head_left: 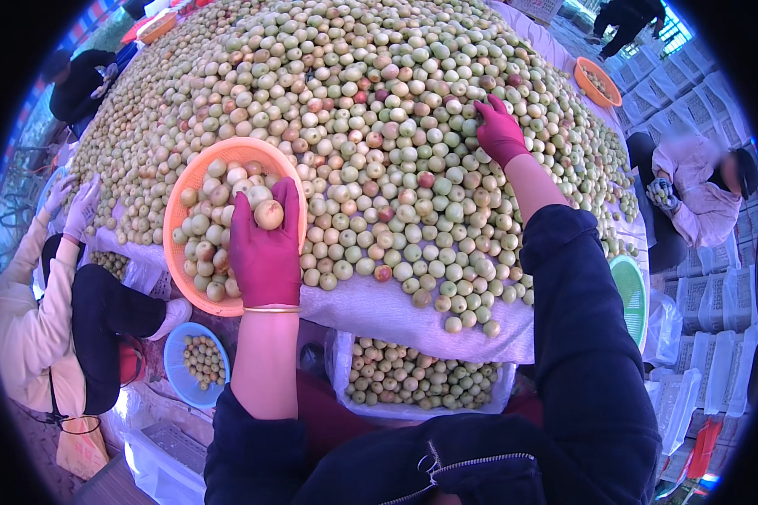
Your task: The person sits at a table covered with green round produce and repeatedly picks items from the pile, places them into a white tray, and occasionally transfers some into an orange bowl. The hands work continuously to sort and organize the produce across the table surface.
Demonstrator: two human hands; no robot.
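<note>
Hand L (265, 261): pinching fruit (269, 215) over orange bskt (174, 231) | hand R (503, 137): at pile (370, 168), can't tell grip

We have round fruits (370, 160), mostly pale green, some reddish, heaped loosely across our worktop (413, 318); others fill an orange basket (175, 227).
</note>
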